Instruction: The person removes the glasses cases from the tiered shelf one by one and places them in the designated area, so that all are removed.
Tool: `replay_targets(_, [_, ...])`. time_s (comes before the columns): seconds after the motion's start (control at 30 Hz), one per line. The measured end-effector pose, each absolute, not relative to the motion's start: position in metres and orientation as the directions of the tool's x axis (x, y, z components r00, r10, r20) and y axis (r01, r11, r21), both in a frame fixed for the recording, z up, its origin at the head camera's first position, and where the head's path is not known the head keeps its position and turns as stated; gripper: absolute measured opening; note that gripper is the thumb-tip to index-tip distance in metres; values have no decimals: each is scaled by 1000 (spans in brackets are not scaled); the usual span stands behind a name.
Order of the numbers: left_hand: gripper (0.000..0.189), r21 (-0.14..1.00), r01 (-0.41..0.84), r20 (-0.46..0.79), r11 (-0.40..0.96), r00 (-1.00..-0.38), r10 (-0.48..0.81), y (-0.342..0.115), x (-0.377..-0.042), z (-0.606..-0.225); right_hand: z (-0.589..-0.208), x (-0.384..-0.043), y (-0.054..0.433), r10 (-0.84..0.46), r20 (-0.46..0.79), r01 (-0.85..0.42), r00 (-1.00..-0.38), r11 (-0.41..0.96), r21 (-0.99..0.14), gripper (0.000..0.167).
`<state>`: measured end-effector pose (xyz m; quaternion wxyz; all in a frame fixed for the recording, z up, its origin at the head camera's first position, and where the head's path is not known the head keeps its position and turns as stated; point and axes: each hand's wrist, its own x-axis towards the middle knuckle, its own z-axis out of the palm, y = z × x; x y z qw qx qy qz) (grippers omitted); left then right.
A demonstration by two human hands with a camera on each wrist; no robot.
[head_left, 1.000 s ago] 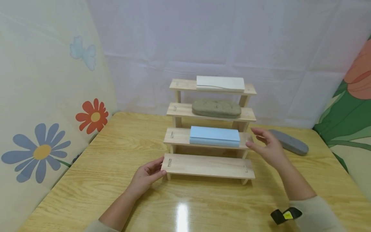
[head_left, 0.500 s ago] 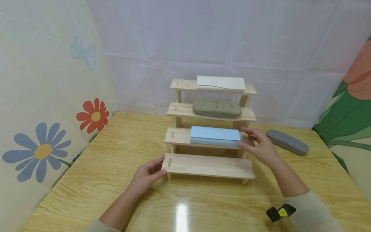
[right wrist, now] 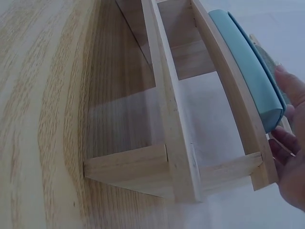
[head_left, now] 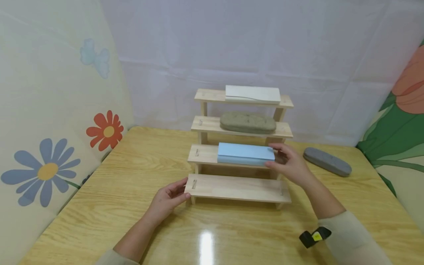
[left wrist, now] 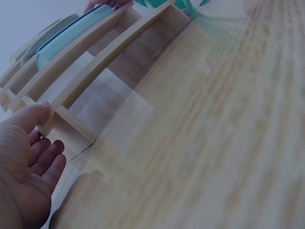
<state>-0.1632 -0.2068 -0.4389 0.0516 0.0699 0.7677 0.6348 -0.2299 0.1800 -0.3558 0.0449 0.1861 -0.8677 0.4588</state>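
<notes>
A stepped wooden display stand (head_left: 236, 188) with several shelves stands on the table. My left hand (head_left: 168, 201) grips the left end of its lowest shelf; in the left wrist view the thumb presses the shelf edge, fingers curled below. On the second shelf from the bottom lies a light blue glasses case (head_left: 246, 154). My right hand (head_left: 291, 165) pinches that case's right end, thumb at the front and index finger at the back. The right wrist view shows the blue glasses case (right wrist: 248, 67) lying along the shelf, fingers at its near end.
Higher up, an olive padded case (head_left: 247, 123) and a white case (head_left: 252, 94) each occupy a shelf. A grey case (head_left: 327, 161) lies on the wooden table (head_left: 149, 154) to the right. Behind hangs a pale cloth (head_left: 232, 44).
My right hand has moved left from the shelf's right end onto the end of the blue glasses case. The left hand has stayed on the lowest shelf.
</notes>
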Motion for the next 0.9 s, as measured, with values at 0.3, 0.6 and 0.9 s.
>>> replay_targets(0.3, [59,982,44,11,183,-984,177,-208,-165,-441,-353,-235,174,-325,230,-377,-917,523,-764,58])
replay_targets(0.6, [59,982,58,24,179,-983,184,-208,-164,-441,-350,-240,165,-354,227,-401,-907,567,-719,58])
replay_targets(0.9, [59,982,45,11,183,-983,182,-208,-163,-440,-351,-246,156,-352,190,-378,-916,606,-700,60])
